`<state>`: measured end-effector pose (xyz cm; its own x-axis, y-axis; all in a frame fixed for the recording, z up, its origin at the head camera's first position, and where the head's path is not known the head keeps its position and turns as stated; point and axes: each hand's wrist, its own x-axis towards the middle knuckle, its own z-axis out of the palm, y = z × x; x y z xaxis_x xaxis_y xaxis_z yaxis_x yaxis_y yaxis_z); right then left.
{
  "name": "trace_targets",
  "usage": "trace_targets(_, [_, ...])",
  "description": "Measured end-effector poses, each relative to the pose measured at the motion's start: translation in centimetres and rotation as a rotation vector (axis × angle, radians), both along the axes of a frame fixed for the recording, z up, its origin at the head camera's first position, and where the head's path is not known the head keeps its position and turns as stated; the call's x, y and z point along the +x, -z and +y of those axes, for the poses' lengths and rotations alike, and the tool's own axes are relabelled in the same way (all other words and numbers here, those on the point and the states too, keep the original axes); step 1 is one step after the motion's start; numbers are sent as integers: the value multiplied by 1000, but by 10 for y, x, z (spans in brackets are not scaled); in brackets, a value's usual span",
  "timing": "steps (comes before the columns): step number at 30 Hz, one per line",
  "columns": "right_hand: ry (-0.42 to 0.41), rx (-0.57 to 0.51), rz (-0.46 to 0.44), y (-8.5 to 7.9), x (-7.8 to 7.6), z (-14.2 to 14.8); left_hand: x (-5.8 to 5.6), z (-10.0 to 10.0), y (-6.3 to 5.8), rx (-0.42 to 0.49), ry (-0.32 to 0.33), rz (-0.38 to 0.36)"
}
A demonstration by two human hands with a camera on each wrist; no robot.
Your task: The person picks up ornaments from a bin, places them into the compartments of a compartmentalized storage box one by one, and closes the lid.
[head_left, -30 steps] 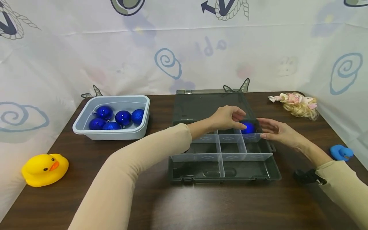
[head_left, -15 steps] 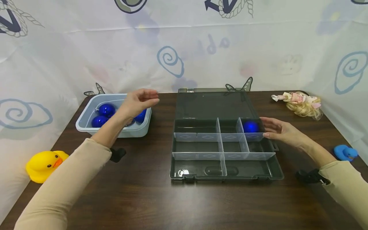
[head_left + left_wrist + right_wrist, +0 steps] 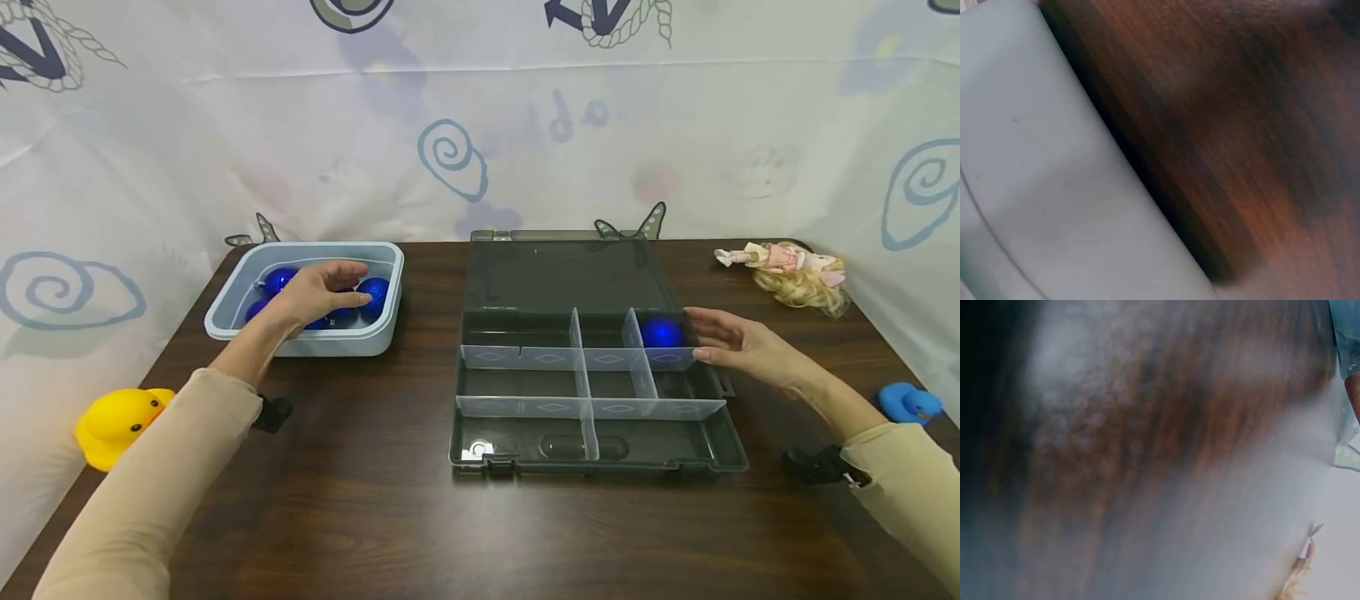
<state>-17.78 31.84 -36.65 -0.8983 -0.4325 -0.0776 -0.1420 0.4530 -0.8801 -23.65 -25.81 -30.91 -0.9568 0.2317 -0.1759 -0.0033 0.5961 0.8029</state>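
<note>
My left hand [image 3: 313, 293] reaches over the pale blue tub [image 3: 330, 345] in the head view, fingers extended and thumb tip right at a glittery blue Christmas ball [image 3: 375, 293]. Other blue balls, among them a shiny one [image 3: 279, 279], lie in the tub, partly hidden by the hand. The tub's wall [image 3: 1066, 150] fills the left of the left wrist view. At the right edge of a dark see-through divider box [image 3: 525, 461], my right hand [image 3: 750, 350] rests with loosely extended fingers. One blue ball [image 3: 662, 332] sits in the box's back right compartment.
The box's lid [image 3: 562, 271] lies back toward the patterned cloth [image 3: 525, 150]. A yellow rubber duck [image 3: 116, 425] stands at the left, beside the left sleeve. On the right are a blond doll [image 3: 791, 271] and a small blue duck [image 3: 909, 403].
My left hand has left the ball in the box's back right compartment, swung left over the table and come down into the tub. The right hand has stayed at the box's edge.
</note>
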Motion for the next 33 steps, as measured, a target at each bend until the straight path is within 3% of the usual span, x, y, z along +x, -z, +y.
trace_targets(6, [-3, -1, -1, 1, 0, 0, -5, 4, 4, -23, 65, 22])
trace_targets(15, [7, 9, -23, 0, -1, -1, -8, 8, 5, -286, 54, 91])
trace_targets(19, [12, 17, -26, 1, -1, 1, -8, 10, 6, -332, 46, 126])
trace_targets(26, [3, 19, -28, 4, 0, 0, -3, 8, 0, -294, -65, 148])
trace_targets(33, [8, 15, -14, 4, -1, 2, 1, 21, -33, -136, -204, 250])
